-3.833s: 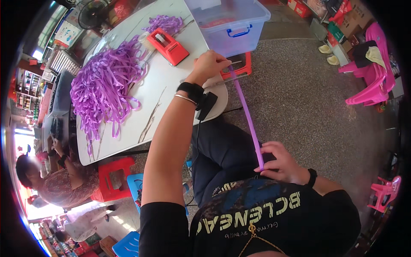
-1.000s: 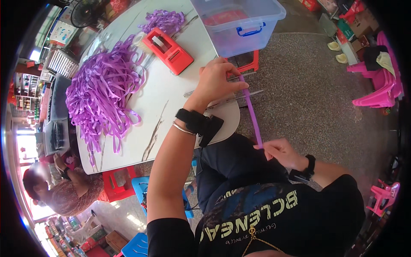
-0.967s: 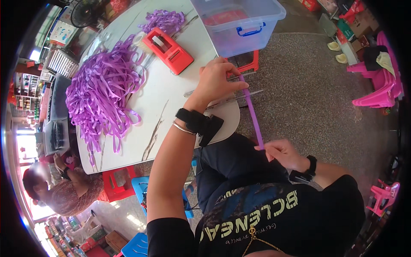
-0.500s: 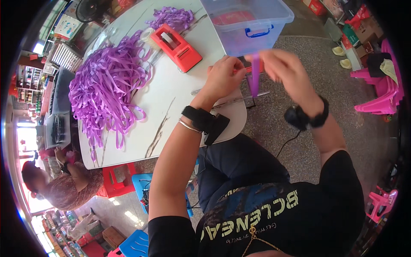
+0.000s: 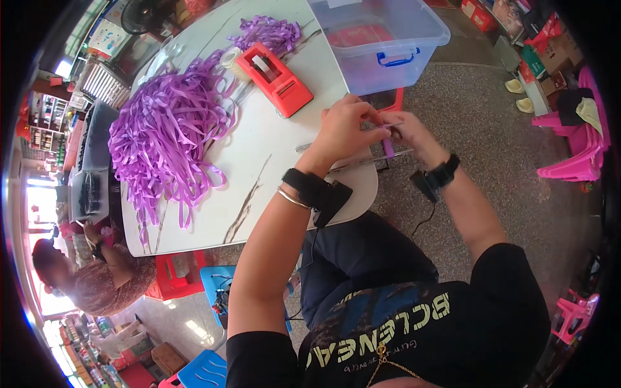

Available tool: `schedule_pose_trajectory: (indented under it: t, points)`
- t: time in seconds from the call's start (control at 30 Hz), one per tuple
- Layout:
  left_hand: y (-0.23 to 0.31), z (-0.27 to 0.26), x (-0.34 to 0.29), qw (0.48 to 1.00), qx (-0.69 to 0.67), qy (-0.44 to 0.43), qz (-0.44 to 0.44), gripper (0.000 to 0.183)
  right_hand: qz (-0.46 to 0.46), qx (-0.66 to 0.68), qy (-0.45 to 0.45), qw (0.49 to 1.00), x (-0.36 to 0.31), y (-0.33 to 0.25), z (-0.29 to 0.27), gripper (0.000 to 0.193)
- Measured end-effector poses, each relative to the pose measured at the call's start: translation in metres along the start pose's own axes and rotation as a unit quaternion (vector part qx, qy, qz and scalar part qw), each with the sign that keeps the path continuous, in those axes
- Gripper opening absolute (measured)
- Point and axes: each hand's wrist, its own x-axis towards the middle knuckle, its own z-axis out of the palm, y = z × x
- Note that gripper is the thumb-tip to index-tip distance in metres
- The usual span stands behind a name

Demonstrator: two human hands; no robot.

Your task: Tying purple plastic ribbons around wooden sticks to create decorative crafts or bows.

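Beside the table's right edge my two hands meet. My left hand (image 5: pixel 349 129) is closed, thumb and fingers pinching a purple ribbon (image 5: pixel 388 148). My right hand (image 5: pixel 409 133) is closed on the same ribbon, its fingertips touching those of the left. A short end of ribbon hangs below them; the rest is hidden by the fingers. Just under the hands, thin metal rods (image 5: pixel 398 154) stick out past the table edge. A large heap of purple ribbons (image 5: pixel 165 136) spreads over the left of the table, with a smaller purple heap (image 5: pixel 268 33) at the back.
A red tape dispenser (image 5: pixel 275 81) stands on the white marbled table (image 5: pixel 213 229), a tape roll (image 5: pixel 231 59) next to it. A clear plastic box (image 5: pixel 369 71) with a blue handle adjoins the table's far right. Another person (image 5: pixel 97 278) sits at the left. Pink chairs (image 5: pixel 576 155) stand far right.
My right hand has moved left and down to meet my left hand. The ribbon, which hung longer between the hands, now shows only a short end below the fingers.
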Motion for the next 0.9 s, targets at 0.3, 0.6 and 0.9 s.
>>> schedule_pose_trajectory:
  t: [0.3,0.6,0.9]
  points:
    - [-0.002,-0.002,0.004,0.997,0.030,-0.051,-0.043,0.030,-0.112,0.129,0.113,0.979,-0.078,0.036,0.052,0.016]
    - [-0.001,-0.001,0.009,0.995,0.054,-0.080,-0.040,0.032,-0.131,0.230,0.109,0.958,-0.086,0.025,0.061,0.007]
    - [0.042,-0.008,-0.035,0.981,-0.186,0.040,-0.025,0.025,-0.059,0.200,0.122,0.970,-0.097,0.014,0.062,0.016]
